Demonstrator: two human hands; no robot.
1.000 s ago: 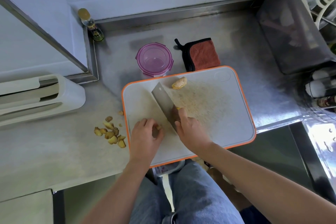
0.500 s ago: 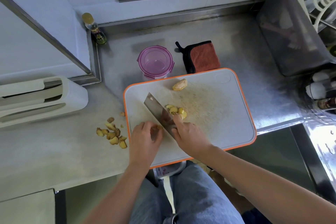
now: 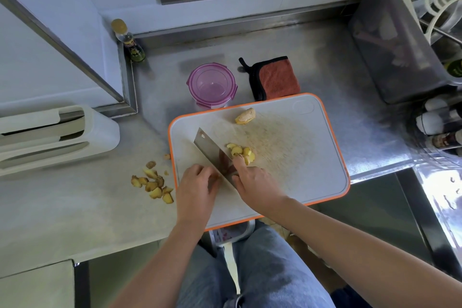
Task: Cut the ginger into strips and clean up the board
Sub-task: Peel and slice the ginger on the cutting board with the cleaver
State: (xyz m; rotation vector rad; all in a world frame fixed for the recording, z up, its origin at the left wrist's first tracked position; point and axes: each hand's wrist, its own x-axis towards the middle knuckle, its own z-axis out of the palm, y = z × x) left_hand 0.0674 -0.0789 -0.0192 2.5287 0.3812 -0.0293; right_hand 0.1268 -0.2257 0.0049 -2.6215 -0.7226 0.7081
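Sliding left and nearer since a second ago, the cleaver uncovers cut ginger slices on the cutting board. The right hand keeps its grip clamped on the handle; the left hand curls its grip onto a ginger piece beside the blade.

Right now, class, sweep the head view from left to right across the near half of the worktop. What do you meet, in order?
White slotted holder → ginger trimmings → left hand → right hand → bottles at the right edge. The board and cleaver overlap the hands, so they are left out.
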